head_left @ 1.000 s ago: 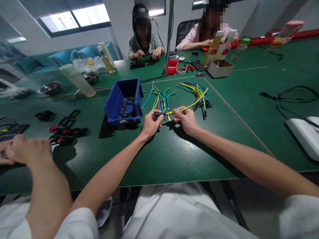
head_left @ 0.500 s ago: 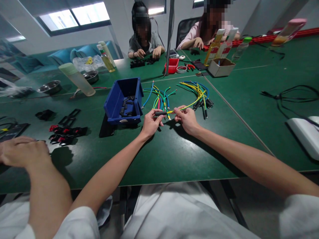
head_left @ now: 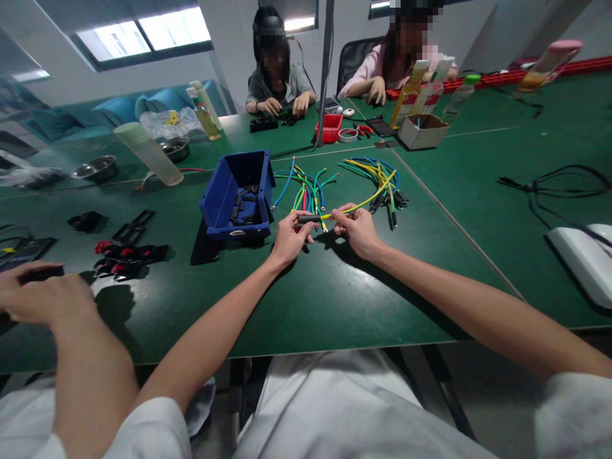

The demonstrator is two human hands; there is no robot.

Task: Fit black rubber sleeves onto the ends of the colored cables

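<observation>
Between the thumb and fingers of my left hand (head_left: 291, 239) is a black sleeve (head_left: 310, 218), lying roughly level. My right hand (head_left: 354, 228) pinches a yellow wire (head_left: 366, 203) close to its end, which meets the sleeve's right end. How far the wire goes inside is hidden. Just beyond my hands lies a loose bunch of blue, green and yellow wires (head_left: 310, 182) with metal ring ends. To the right rests a second bunch of wires (head_left: 382, 175) with black sleeves on their near ends. Left of my hands, a blue bin (head_left: 210, 213) holds several black sleeves.
A co-worker's arm (head_left: 71, 312) rests at the left near black and red parts (head_left: 127, 255). Two people sit across the table. A metal pole (head_left: 325, 76), a red tray (head_left: 329, 131) and a cardboard box (head_left: 423, 132) stand farther back. A white device (head_left: 583, 261) lies at right.
My hands keep nearly the same pose, with the sleeve and wire end still together. The co-worker's hand at left has shifted, showing a dark object in it.
</observation>
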